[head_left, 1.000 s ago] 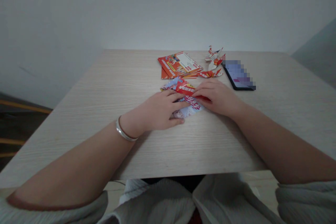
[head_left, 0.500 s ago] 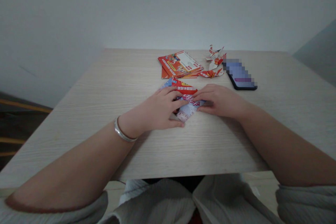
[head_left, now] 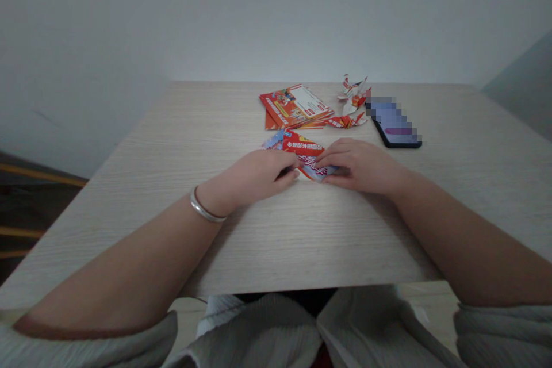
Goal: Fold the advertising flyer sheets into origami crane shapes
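Faces a plain pale wall (head_left: 276,17) across a light wood-grain table (head_left: 194,121). Works at the folded paper (head_left: 302,145), low on the middle of the table. Shows, on the far part of the folded paper, a red band with white characters; at its far left corner, pale blue; nearer, a lilac panel with magenta lettering.

Pinches the near left part of the folded paper with the left hand (head_left: 261,175), with thumb and fingertips together on it. Shows a strip of orange and white at the near edge, just right of that pinch. Lays the fingers of the right hand (head_left: 366,165) over the right end of the folded paper, with the thumb at its near edge; cannot tell whether clamped on it or only pressing.

Wears a silver bangle (head_left: 202,207), left of the folded paper and nearer. Has a fanned stack of red cards (head_left: 293,106) just beyond the folded paper; beyond it and rightward, two creased red-and-white pieces (head_left: 356,99); farther right, a black-edged phone (head_left: 394,126), blurred into blocks. Shows orange-brown bars (head_left: 38,172) well left of the folded paper, and grey sleeves (head_left: 504,322) well nearer on both sides.
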Motion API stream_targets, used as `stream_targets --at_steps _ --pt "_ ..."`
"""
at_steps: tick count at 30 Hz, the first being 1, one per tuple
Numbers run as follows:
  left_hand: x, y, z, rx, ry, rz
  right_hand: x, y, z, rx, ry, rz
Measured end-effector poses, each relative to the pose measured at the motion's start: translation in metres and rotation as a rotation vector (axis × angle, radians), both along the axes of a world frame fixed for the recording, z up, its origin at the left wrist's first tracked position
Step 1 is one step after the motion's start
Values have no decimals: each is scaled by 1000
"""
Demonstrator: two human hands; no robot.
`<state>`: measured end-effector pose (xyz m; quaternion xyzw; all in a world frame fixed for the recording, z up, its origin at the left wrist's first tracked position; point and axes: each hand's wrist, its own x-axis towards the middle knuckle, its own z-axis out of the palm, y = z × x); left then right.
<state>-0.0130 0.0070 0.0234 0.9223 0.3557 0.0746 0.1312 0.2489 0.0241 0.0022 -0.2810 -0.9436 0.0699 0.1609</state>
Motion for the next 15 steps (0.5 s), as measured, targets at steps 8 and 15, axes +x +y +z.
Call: stream_targets --at_steps 8,15 --pt "2 6 -12 69 -209 192 -4 -5 0 30 -40 -47" --pt "2 4 -10 31 -129 194 -11 -8 1 7 -63 -102"
